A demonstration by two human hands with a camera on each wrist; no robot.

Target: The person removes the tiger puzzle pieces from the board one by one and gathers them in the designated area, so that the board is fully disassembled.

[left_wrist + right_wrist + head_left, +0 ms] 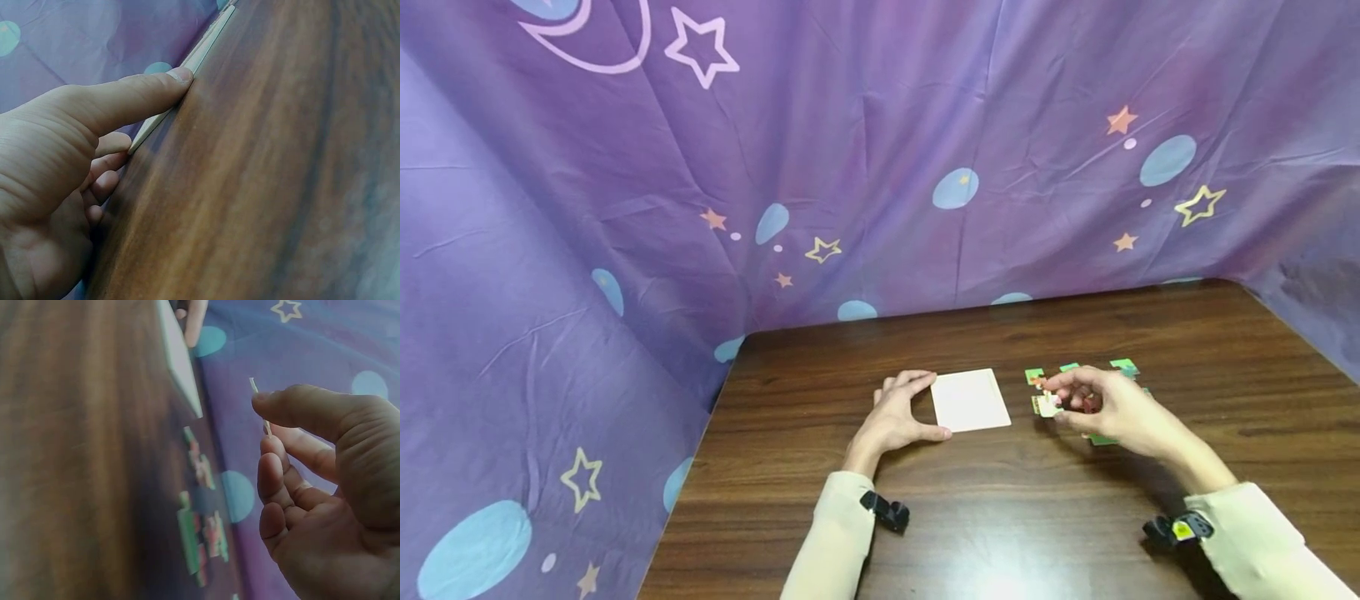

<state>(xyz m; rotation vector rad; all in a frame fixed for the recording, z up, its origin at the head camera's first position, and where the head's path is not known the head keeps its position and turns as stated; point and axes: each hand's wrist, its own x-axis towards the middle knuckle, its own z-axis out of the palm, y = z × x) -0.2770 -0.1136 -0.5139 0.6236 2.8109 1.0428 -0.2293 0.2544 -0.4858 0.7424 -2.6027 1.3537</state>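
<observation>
A flat white square board (972,402) lies on the table. My left hand (893,414) grips its left side, the thumb at the near corner and the index finger at the far one. In the left wrist view the thumb (144,94) presses against the board's thin pale edge (203,53). To the right of the board, my right hand (1116,410) pinches a small jigsaw puzzle piece (1047,406) with a pale, multicoloured face. The right wrist view shows that piece (253,386) edge-on between thumb and fingers, raised off the table.
Several loose green and red puzzle pieces (189,537) lie on the table beneath and beyond my right hand, which partly hides them in the head view. The brown wooden table (820,367) meets a purple curtain (880,167) with stars at its back and left.
</observation>
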